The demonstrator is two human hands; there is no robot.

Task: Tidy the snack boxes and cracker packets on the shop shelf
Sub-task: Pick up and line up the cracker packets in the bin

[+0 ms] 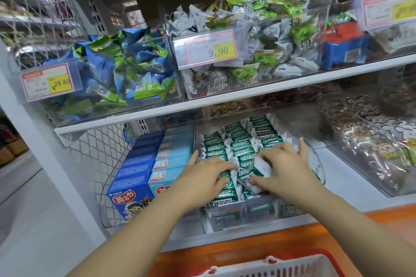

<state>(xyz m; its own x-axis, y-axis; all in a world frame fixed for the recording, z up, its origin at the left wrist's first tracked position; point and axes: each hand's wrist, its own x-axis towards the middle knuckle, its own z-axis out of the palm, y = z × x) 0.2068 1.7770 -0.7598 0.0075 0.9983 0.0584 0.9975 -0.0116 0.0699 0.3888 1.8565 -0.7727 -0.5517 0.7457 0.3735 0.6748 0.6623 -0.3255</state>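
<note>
While both bare arms reach in from the lower edge of the view, a white shop shelf (351,177) fills the scene, with an upper shelf (225,96) overhanging its back half. A wire mesh panel (94,153) closes the shelf's left end.

On the upper shelf stand three clear bins. The left one holds blue and green sweet packets (126,69) behind a price tag (48,81) reading 29.80. The middle one holds grey and green packets (270,36) behind a tag (210,48) reading 9.90. The right one is blurred.

On the lower shelf, at the left front corner, a clear box bin (105,209) holds two rows of snack boxes (135,189), dark blue beside light blue, standing upright one behind another. Just beside it, at the middle of the front edge, a clear cracker bin (319,164) holds green and white cracker packets (240,141) laid in rows. Toward the right edge lie clear bags printed with cartoon figures (371,146).

Below the shelf's front edge runs an orange ledge (247,247), and a red basket (281,265) sits under the arms.

Inside the cracker bin, the left grip (209,175) is released, its fingers flat on the front packets and its thumb against the bin's left wall. The right grip (286,164) curls round one held packet (262,165), lifted slightly above the rows.
</note>
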